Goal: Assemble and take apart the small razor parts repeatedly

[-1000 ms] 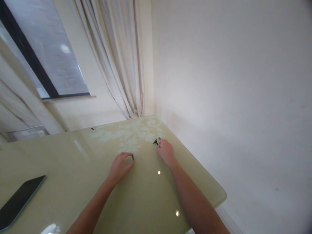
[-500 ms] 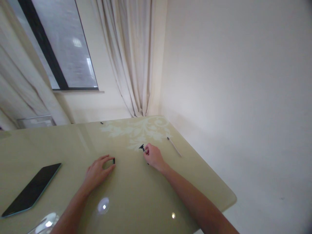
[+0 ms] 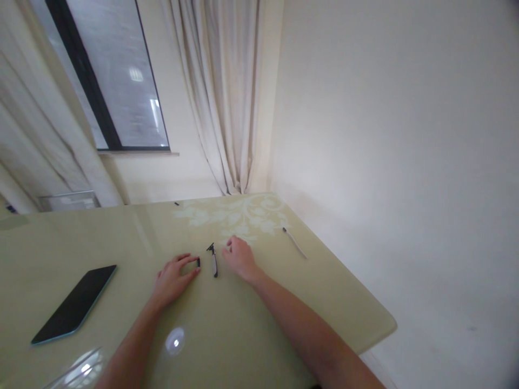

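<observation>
Drawn leftward since the earlier frames, the right hand (image 3: 240,257) has set the T-headed tool (image 3: 213,263) down on the table (image 3: 227,346). At far left, well apart, lies a dark phone (image 3: 75,305). Next, the left hand (image 3: 172,278) rests on the glossy top, its grip narrow, thumb and forefinger pinched on a small dark piece (image 3: 198,263). Just beside it lies the tool, with a thin pale handle and a black crosswise head pointing away. The right hand sits near, its grip slack, half curled and holding nothing. Further right lies a thin pale stick (image 3: 294,243). I judge a firm, low pinch best, since so small a piece could skid on the glossy top
</observation>
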`<act>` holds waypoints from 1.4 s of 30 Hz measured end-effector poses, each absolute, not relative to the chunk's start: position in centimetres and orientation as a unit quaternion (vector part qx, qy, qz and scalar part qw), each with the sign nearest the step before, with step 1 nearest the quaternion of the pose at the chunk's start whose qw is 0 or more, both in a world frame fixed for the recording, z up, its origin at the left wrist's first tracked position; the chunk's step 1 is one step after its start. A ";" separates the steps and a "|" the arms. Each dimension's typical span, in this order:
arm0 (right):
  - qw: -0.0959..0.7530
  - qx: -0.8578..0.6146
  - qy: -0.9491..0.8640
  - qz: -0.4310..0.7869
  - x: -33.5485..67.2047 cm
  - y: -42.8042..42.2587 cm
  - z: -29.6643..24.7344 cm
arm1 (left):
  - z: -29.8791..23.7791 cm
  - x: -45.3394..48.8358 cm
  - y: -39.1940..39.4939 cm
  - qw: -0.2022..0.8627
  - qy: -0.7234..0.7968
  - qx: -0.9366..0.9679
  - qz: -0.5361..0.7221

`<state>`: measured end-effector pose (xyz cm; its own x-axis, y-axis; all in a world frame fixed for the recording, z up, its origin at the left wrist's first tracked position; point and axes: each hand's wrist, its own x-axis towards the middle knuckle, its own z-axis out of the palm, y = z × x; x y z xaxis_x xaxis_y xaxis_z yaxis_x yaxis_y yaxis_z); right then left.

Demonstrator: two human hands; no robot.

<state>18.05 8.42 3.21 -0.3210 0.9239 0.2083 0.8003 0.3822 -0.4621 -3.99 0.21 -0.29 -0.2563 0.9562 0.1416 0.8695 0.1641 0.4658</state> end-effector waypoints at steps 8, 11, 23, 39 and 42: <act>0.182 -0.693 -0.697 0.033 35.6 12.4 4.8 | 0.7 -1.3 -0.2 0.042 0.758 0.593 0.269; 0.156 -0.698 -0.698 0.042 37.9 12.3 4.2 | 1.7 2.1 -0.8 0.021 0.765 0.602 0.228; 0.164 -0.548 -0.814 0.103 21.6 7.8 2.7 | 1.8 5.0 -1.6 0.011 0.749 0.652 0.114; 0.408 -0.340 -0.669 0.520 24.7 5.8 1.2 | 1.5 7.9 -3.5 -0.132 0.601 0.725 0.309; 0.440 -0.271 -0.536 0.667 23.9 5.1 1.4 | 1.4 9.2 -4.1 -0.058 0.552 0.754 0.352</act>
<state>23.94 5.10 1.45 -0.4660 0.8779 0.1104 -0.2972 -0.0377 -0.9541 9.25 -4.06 1.40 0.1424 0.7911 0.5949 0.8726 -0.3839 0.3018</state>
